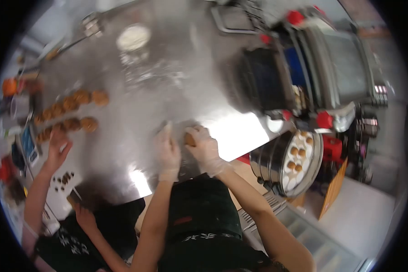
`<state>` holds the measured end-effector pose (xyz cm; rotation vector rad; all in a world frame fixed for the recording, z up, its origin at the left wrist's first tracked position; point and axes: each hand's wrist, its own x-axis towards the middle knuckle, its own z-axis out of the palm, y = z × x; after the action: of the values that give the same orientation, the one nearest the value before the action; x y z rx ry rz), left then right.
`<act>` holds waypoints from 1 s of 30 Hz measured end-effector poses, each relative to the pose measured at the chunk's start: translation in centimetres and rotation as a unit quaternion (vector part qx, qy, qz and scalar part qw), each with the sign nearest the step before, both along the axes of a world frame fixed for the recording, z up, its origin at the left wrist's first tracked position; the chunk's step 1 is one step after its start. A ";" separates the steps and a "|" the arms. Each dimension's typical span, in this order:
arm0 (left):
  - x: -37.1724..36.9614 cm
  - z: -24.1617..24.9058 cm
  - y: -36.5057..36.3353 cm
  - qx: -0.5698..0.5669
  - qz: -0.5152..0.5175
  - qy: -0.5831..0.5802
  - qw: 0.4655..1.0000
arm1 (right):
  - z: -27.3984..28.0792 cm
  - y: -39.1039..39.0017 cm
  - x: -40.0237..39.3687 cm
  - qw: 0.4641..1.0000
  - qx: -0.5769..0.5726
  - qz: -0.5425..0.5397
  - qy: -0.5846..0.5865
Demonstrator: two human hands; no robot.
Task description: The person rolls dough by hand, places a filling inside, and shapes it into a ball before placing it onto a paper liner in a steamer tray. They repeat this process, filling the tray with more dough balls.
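My right hand [204,144], in a clear glove, is closed around a brown piece of dough [190,139] just above the steel table. Close beside it on the left is my gloved left hand [168,148], its fingers stretched out and nothing visible in them. Motion blurs both hands a little. A round steamer basket [318,156] stands to the right, with several brown buns [294,151] on its white lining. Two rows of brown dough pieces [70,103] lie on the table at the left.
A co-worker's hand [58,147] reaches to the lower dough row; their other hand [85,217] is by the table edge. A large roller machine [335,63] stands at the right. White flour [133,37] and clear plastic film [152,72] lie toward the back.
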<state>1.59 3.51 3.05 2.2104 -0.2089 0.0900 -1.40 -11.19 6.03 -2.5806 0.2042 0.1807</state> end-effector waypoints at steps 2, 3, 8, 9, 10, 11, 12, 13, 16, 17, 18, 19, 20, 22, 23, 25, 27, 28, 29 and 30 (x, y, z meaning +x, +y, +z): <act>-0.2 -0.5 -0.3 0.037 -0.019 -0.023 0.999 | 1.8 -1.3 -1.0 0.998 0.058 -0.035 0.004; -0.5 -1.2 -0.5 0.056 -0.018 -0.043 0.997 | 2.8 -2.2 -2.1 0.997 0.055 -0.055 -0.023; -1.2 -0.7 -3.0 0.143 -0.014 -0.047 0.989 | 8.7 -12.5 -11.7 0.974 0.105 -0.192 -0.060; -1.7 -0.1 -4.7 0.147 -0.021 -0.052 0.988 | 8.6 -15.3 -14.2 0.970 0.063 -0.221 -0.076; -2.4 0.5 -6.6 0.152 -0.026 -0.057 0.986 | 8.6 -18.0 -16.9 0.965 0.021 -0.247 -0.090; -3.1 1.0 -8.5 0.156 -0.029 -0.061 0.986 | 9.1 -20.9 -19.4 0.957 -0.002 -0.276 -0.094; -3.7 1.4 -10.3 0.161 -0.044 -0.051 0.985 | 9.4 -23.8 -21.8 0.948 -0.025 -0.303 -0.096; -4.3 1.8 -12.0 0.169 -0.058 -0.039 0.983 | 8.8 -26.4 -24.2 0.935 -0.055 -0.337 -0.090; -5.7 1.3 -14.1 0.201 -0.064 -0.054 0.976 | 5.5 -32.3 -30.0 0.907 -0.107 -0.405 -0.048; -5.7 0.9 -13.9 0.214 -0.059 -0.068 0.973 | 3.5 -33.6 -31.4 0.905 -0.115 -0.407 -0.035; -5.7 0.7 -13.9 0.226 -0.061 -0.069 0.970 | 1.5 -34.7 -32.5 0.904 -0.122 -0.409 -0.023; -5.8 0.6 -13.9 0.238 -0.063 -0.071 0.967 | 0.2 -35.4 -32.9 0.906 -0.114 -0.407 -0.015; -5.8 0.3 -13.9 0.249 -0.065 -0.070 0.964 | -1.2 -35.8 -33.2 0.909 -0.107 -0.403 -0.006; -5.6 -0.5 -13.5 0.264 -0.065 -0.080 0.959 | -3.5 -36.5 -33.2 0.915 -0.099 -0.390 -0.025; -5.7 -0.9 -13.2 0.272 -0.064 -0.085 0.956 | -4.4 -36.6 -33.1 0.915 -0.096 -0.391 -0.023; -6.1 -0.5 -13.8 0.275 -0.058 -0.085 0.956 | -6.0 -36.8 -32.4 0.914 -0.084 -0.396 -0.011; -6.2 -0.3 -14.1 0.279 -0.053 -0.088 0.955 | -7.2 -37.1 -31.6 0.913 -0.067 -0.403 0.010; -6.2 -0.3 -14.2 0.281 -0.051 -0.090 0.954 | -7.7 -37.3 -31.5 0.913 -0.061 -0.402 0.010; -6.2 -0.4 -14.3 0.283 -0.050 -0.091 0.954 | -8.1 -37.5 -31.3 0.914 -0.056 -0.402 0.010; -6.1 -0.6 -14.2 0.287 -0.051 -0.095 0.952 | -8.2 -37.6 -31.1 0.914 -0.053 -0.401 0.010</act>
<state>-4.48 -10.65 2.45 2.7654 -0.5085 0.2072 -32.48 -48.81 -2.20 -2.3719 1.2692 -0.1141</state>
